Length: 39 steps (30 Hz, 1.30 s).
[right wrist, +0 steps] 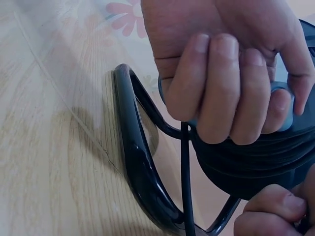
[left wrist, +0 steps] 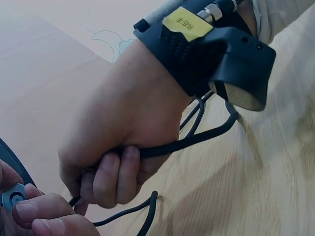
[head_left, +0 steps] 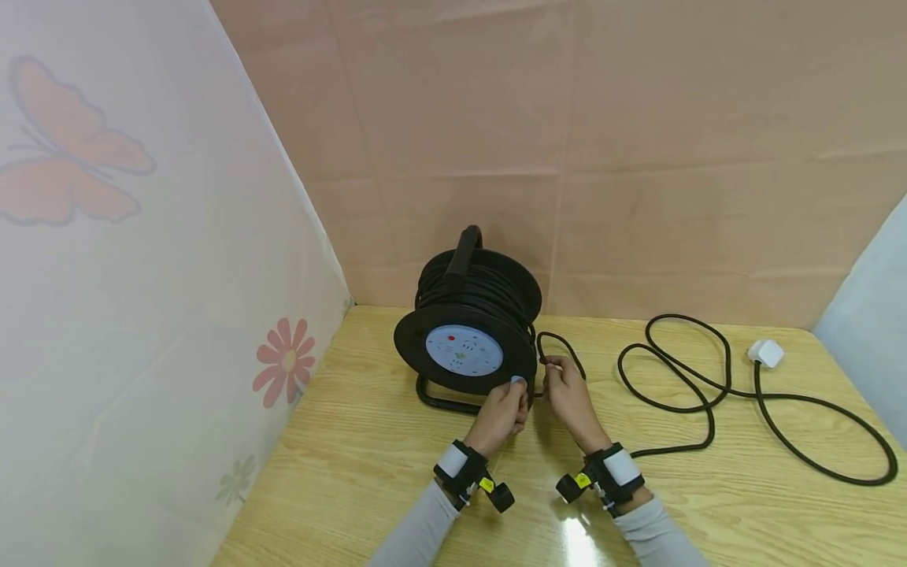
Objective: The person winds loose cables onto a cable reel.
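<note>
Standing toward eleven o'clock on the tabletop [head_left: 319, 472], the cable reel [head_left: 465, 321] looks heavy and rigid, best lifted by its handle [head_left: 462, 258]; the back edge [head_left: 609, 320] sits close at twelve, bare room at seven. At four, the right hand [head_left: 570, 398] grips flexible-looking cord [left wrist: 184, 144]; at five, the left hand [head_left: 499, 413] pinches a knob [left wrist: 14, 197].

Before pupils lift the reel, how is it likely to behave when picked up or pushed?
The reel is probably heavy, with many turns of wound cable packed round it. Its tube stand should keep it from rolling when pushed. The loose cable, bending in easy loops, would likely trail behind.
</note>
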Motion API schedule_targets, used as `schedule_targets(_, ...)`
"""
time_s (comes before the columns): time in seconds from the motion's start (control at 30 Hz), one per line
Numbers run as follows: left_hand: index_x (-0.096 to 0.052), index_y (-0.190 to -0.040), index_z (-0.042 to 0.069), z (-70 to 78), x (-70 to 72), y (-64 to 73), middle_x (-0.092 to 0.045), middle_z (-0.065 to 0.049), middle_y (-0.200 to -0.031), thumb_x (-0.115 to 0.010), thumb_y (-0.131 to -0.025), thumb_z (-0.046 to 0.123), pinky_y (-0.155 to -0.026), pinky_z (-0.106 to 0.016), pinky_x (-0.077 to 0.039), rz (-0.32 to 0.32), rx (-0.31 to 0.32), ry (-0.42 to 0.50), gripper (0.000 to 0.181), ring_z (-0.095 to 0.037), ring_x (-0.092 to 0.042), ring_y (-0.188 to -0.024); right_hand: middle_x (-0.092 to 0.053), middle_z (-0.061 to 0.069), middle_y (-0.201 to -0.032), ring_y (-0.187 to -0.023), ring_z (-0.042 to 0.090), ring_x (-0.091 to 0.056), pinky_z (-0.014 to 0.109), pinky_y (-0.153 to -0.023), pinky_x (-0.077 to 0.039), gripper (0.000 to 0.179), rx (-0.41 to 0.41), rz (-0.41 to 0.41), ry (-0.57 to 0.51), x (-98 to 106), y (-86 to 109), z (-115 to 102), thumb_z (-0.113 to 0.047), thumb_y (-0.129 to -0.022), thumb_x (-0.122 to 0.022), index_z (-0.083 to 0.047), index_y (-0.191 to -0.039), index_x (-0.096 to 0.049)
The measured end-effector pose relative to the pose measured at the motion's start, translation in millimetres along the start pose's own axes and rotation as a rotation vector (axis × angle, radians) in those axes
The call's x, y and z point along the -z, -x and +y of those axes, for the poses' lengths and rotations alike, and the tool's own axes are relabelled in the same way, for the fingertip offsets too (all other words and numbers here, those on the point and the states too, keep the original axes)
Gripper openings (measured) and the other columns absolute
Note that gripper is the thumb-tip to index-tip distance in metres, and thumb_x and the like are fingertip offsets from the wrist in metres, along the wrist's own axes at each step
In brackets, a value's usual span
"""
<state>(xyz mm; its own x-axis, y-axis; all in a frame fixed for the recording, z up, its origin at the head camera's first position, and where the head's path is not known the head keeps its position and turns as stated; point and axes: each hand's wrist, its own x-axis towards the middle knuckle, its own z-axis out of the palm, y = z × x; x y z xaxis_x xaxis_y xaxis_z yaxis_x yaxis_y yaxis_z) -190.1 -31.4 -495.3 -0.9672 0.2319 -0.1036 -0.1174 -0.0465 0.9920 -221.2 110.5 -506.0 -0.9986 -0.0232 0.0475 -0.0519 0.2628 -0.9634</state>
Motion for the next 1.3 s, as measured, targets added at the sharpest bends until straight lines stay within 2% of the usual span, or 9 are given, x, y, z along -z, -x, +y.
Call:
schedule_targets(0.13,-0.040,-0.070,0.010,-3.9,2.6,-0.6,-0.028,0.005,-0.054,-0.038,-0.103,0.029,-0.040,-0.019,-0.021,-0.004,0.000,-0.007,0.038,-0.006,-0.022,-0.043,-0.045,0.005,-0.063,-0.047,0.012,-0.042,0.025,-0.042,-0.034,0.035,0.048,0.022,0.065,0,0.6,0,-0.030,-0.106,-0.040,-0.005,-0.130,-0.047)
schedule_targets(0.27,-0.040,-0.071,0.010,-7.2,5.0,0.0,-0.029,0.006,-0.055,-0.038,-0.103,0.028,-0.040,-0.019,-0.021,-0.009,0.004,-0.007,0.037,-0.006,-0.023,-0.044,-0.046,0.004,-0.061,-0.045,0.012,-0.042,0.026,-0.040,-0.034,0.033,0.085,0.023,0.112,1,1.4,1,-0.027,-0.106,-0.040,-0.007,-0.130,-0.050)
schedule_targets(0.6,-0.043,-0.072,0.011,-14.0,12.6,-0.4,-0.030,0.005,-0.056,-0.036,-0.104,0.029,-0.040,-0.019,-0.023,-0.009,0.018,-0.012,0.038,-0.006,-0.025,-0.045,-0.044,0.007,-0.062,-0.045,0.011,-0.040,0.025,-0.039,-0.033,0.036,0.054,-0.006,0.009,4,4.8,-4,-0.034,-0.107,-0.036,-0.009,-0.129,-0.050)
schedule_targets(0.87,-0.043,-0.083,-0.006,-17.6,17.9,0.6,-0.029,0.006,-0.057,-0.032,-0.105,0.029,-0.041,-0.019,-0.022,-0.022,0.038,-0.035,0.043,-0.005,-0.023,-0.045,-0.041,0.006,-0.062,-0.043,0.009,-0.038,0.023,-0.039,-0.032,0.039,0.059,-0.006,-0.036,4,6.8,-7,-0.032,-0.107,-0.035,-0.001,-0.127,-0.048)
schedule_targets(1.13,-0.043,-0.075,0.008,-21.4,24.1,2.6,-0.027,0.005,-0.055,-0.032,-0.106,0.032,-0.040,-0.020,-0.022,-0.024,0.015,-0.064,0.041,-0.006,-0.022,-0.043,-0.043,0.008,-0.062,-0.042,0.010,-0.039,0.023,-0.040,-0.032,0.035,0.096,0.015,-0.001,6,10.0,-12,-0.029,-0.108,-0.033,-0.002,-0.123,-0.049)
schedule_targets(1.3,-0.042,-0.073,0.010,-22.9,28.0,4.3,-0.027,0.005,-0.056,-0.032,-0.106,0.032,-0.041,-0.020,-0.022,-0.030,0.014,-0.077,0.041,-0.007,-0.022,-0.044,-0.042,0.009,-0.064,-0.042,0.009,-0.037,0.023,-0.039,-0.032,0.033,0.093,0.018,-0.016,7,11.8,-14,-0.028,-0.108,-0.032,-0.002,-0.120,-0.048)
